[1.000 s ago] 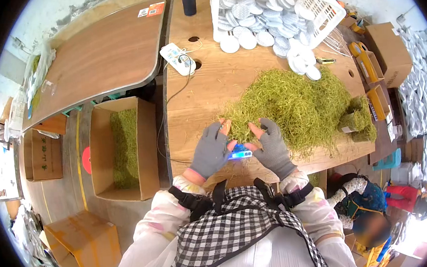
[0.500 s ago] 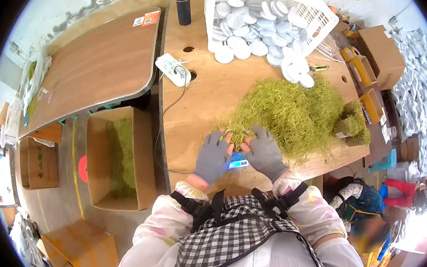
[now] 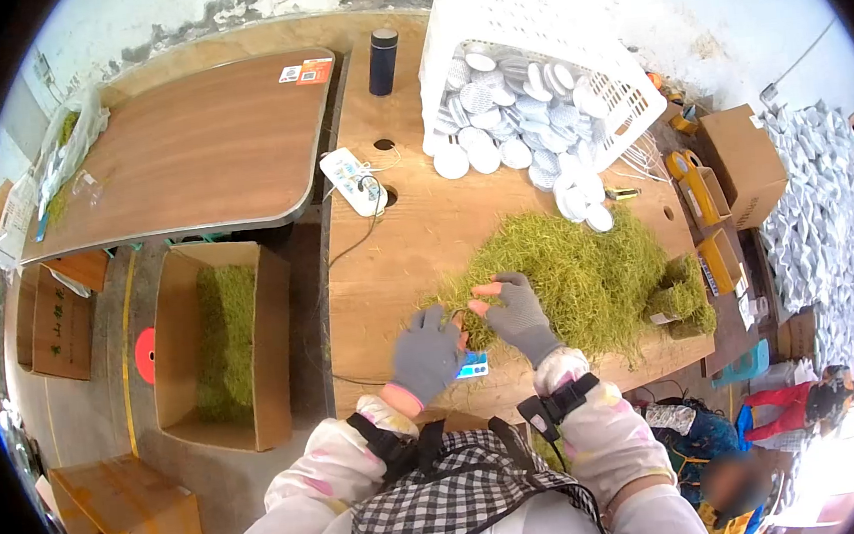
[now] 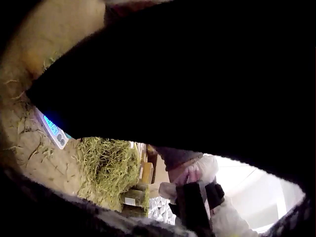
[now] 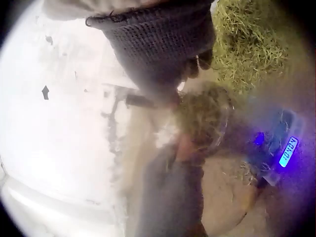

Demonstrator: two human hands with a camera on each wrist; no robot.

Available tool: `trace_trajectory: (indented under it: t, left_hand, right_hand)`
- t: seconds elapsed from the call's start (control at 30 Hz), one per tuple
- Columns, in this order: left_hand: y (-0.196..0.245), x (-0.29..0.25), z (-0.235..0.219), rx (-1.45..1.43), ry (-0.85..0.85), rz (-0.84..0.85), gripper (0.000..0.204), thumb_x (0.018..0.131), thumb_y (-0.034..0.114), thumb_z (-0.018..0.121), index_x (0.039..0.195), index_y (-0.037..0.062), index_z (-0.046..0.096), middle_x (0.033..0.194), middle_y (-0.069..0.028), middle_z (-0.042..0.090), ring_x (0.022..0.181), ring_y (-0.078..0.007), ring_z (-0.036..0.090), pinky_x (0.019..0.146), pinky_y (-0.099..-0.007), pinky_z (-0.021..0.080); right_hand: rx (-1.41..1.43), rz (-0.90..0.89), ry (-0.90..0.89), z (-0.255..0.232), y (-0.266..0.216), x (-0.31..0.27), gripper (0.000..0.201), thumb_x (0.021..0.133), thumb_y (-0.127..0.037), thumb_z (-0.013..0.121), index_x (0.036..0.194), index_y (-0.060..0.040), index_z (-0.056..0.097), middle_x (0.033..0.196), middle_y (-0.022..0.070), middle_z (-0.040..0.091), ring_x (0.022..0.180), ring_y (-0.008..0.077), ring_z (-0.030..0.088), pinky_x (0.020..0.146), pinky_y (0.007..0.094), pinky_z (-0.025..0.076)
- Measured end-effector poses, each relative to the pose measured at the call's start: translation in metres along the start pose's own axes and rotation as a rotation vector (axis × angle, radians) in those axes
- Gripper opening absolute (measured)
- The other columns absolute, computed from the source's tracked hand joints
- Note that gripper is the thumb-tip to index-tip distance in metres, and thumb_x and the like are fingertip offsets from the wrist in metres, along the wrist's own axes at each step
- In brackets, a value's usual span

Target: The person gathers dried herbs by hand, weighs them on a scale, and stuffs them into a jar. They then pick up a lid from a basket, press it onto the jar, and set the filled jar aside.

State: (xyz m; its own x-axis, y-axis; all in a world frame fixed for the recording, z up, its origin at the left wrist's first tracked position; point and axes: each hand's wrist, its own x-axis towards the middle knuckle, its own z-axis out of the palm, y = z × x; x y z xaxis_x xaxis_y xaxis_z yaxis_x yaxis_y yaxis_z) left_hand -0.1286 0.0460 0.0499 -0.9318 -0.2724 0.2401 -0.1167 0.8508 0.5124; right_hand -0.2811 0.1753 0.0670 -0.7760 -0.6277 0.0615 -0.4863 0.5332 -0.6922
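Note:
My gloved left hand (image 3: pixel 426 355) holds a clear round container (image 5: pixel 217 121) packed with dried green herb, its bare fingertips against the side. Just right of it is my gloved right hand (image 3: pixel 518 315), thumb and forefinger spread apart by the herb. Below them, a small digital scale (image 3: pixel 473 366) with a lit blue display sits near the table's front edge. The large pile of dried herb (image 3: pixel 568 276) lies beyond and right of my right hand. A dark sleeve or glove covers most of the left wrist view, where the scale's corner shows.
A white plastic basket (image 3: pixel 636 115) of round silvery lids stands at the back, some lids spilling out. Filled containers (image 3: pixel 664 317) stand at the pile's right. A power strip (image 3: pixel 353 180) and a dark bottle (image 3: pixel 384 62) are at back left. A carton (image 3: pixel 275 349) of herb stands left.
Both hands first worked apart at the herb, then closed in together above the scale. Now the right hand has drawn up and right from the left hand. The head view has tilted upward.

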Motion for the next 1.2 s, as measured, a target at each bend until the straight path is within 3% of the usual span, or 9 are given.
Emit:
trace_trajectory:
  t: [0.17, 0.3, 0.37, 0.43, 0.63, 0.77, 0.97, 1.03, 1.2]
  left_hand:
    - [-0.005, -0.001, 0.005, -0.076, 0.022, 0.01, 0.035, 0.092, 0.023, 0.065, 0.121, 0.0048, 0.067, 0.124, -0.0207, 0.06, 0.113, -0.041, 0.058, 0.092, -0.0486, 0.052]
    - [-0.006, -0.002, 0.007, -0.146, 0.054, 0.024, 0.036, 0.093, 0.023, 0.066, 0.122, 0.0035, 0.066, 0.126, -0.023, 0.059, 0.115, -0.0422, 0.057, 0.095, -0.0486, 0.05]
    - [-0.006, -0.002, 0.007, -0.156, 0.053, 0.024, 0.039, 0.095, 0.025, 0.065, 0.128, 0.0034, 0.062, 0.127, -0.0246, 0.058, 0.117, -0.0437, 0.056, 0.096, -0.0483, 0.05]
    - [-0.007, -0.001, 0.008, -0.234, 0.073, 0.032, 0.039, 0.094, 0.023, 0.067, 0.127, 0.0033, 0.061, 0.127, -0.0253, 0.058, 0.116, -0.0446, 0.056, 0.096, -0.0481, 0.05]
    - [-0.005, 0.002, 0.004, -0.321, 0.091, -0.011, 0.034, 0.086, 0.012, 0.077, 0.112, 0.0052, 0.056, 0.124, -0.0259, 0.058, 0.11, -0.0449, 0.059, 0.093, -0.0481, 0.05]
    - [-0.001, 0.012, -0.006, -0.162, -0.014, 0.009, 0.041, 0.08, 0.013, 0.083, 0.106, 0.0065, 0.053, 0.119, -0.0246, 0.059, 0.105, -0.0421, 0.061, 0.085, -0.0474, 0.053]
    - [0.006, 0.019, -0.019, -0.125, -0.082, -0.06, 0.04, 0.074, 0.016, 0.09, 0.101, 0.0069, 0.061, 0.119, -0.0211, 0.062, 0.102, -0.0401, 0.065, 0.083, -0.0466, 0.056]
    - [0.006, 0.019, -0.022, -0.149, -0.104, -0.049, 0.04, 0.074, 0.015, 0.09, 0.103, 0.0066, 0.064, 0.118, -0.0212, 0.062, 0.103, -0.0393, 0.065, 0.084, -0.046, 0.057]
    - [-0.002, 0.017, -0.025, -0.117, -0.132, 0.018, 0.034, 0.077, 0.02, 0.088, 0.102, 0.0058, 0.07, 0.118, -0.02, 0.063, 0.101, -0.0391, 0.066, 0.081, -0.0444, 0.057]
  right_hand:
    - [0.053, -0.093, 0.051, 0.001, 0.009, 0.016, 0.022, 0.079, -0.02, 0.085, 0.094, -0.0073, 0.077, 0.119, 0.0159, 0.063, 0.112, 0.0333, 0.062, 0.093, 0.0426, 0.051]
    - [0.172, -0.079, 0.132, -0.049, 0.027, 0.023, 0.02, 0.08, -0.019, 0.085, 0.093, -0.0065, 0.077, 0.119, 0.0164, 0.064, 0.113, 0.0331, 0.062, 0.092, 0.043, 0.052]
    - [0.068, -0.019, 0.085, -0.068, 0.068, 0.027, 0.022, 0.081, -0.023, 0.084, 0.094, -0.0064, 0.077, 0.122, 0.0183, 0.063, 0.116, 0.0333, 0.062, 0.094, 0.0433, 0.052]
    - [-0.188, 0.075, -0.112, -0.093, 0.091, 0.037, 0.031, 0.083, -0.029, 0.083, 0.104, -0.0066, 0.077, 0.125, 0.0207, 0.062, 0.119, 0.0351, 0.061, 0.098, 0.0434, 0.051]
    - [-0.237, 0.402, 0.093, -0.148, 0.174, 0.123, 0.055, 0.086, -0.032, 0.08, 0.129, -0.0005, 0.065, 0.13, 0.0255, 0.061, 0.123, 0.0411, 0.058, 0.104, 0.0443, 0.048]
    - [-0.255, 0.496, 0.151, -0.143, 0.231, 0.174, 0.055, 0.082, -0.03, 0.083, 0.123, 0.0017, 0.065, 0.127, 0.026, 0.063, 0.116, 0.0409, 0.063, 0.098, 0.0455, 0.052]
    - [-0.195, 0.524, 0.272, -0.121, 0.271, 0.207, 0.026, 0.077, -0.022, 0.085, 0.094, -0.0066, 0.072, 0.109, 0.0188, 0.066, 0.099, 0.0374, 0.068, 0.09, 0.0442, 0.054]
    - [-0.179, 0.371, 0.274, -0.13, 0.266, 0.206, 0.021, 0.079, -0.019, 0.083, 0.09, -0.0044, 0.073, 0.109, 0.0187, 0.066, 0.095, 0.0374, 0.068, 0.088, 0.0438, 0.054]
    - [-0.131, 0.202, 0.215, -0.145, 0.271, 0.192, 0.016, 0.081, -0.014, 0.08, 0.087, -0.0019, 0.073, 0.099, 0.0196, 0.067, 0.094, 0.0364, 0.067, 0.084, 0.0426, 0.053]
